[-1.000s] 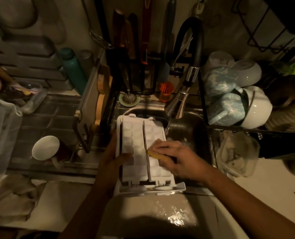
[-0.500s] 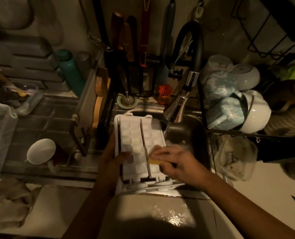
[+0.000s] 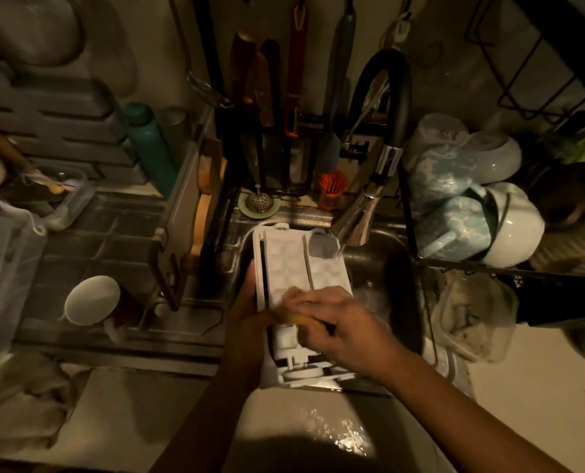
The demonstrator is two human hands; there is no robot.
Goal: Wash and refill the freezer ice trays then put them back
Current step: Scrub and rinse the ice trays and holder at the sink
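Note:
A white double ice tray in its white frame stands tilted over the steel sink. My left hand grips the tray's left edge from behind, thumb on the front. My right hand presses a yellow sponge onto the lower middle of the tray. A thin stream of water runs from the chrome faucet head onto the tray's upper right corner. The lower cells are hidden by my right hand.
A dish rack full of blue and white mugs and bowls stands right of the sink. Hanging utensils and a strainer plug are behind it. A white cup sits on the left drainboard, a plastic container on the right.
My right hand has slid the sponge left and down across the tray. The tray's top has moved under the faucet, where water now hits it.

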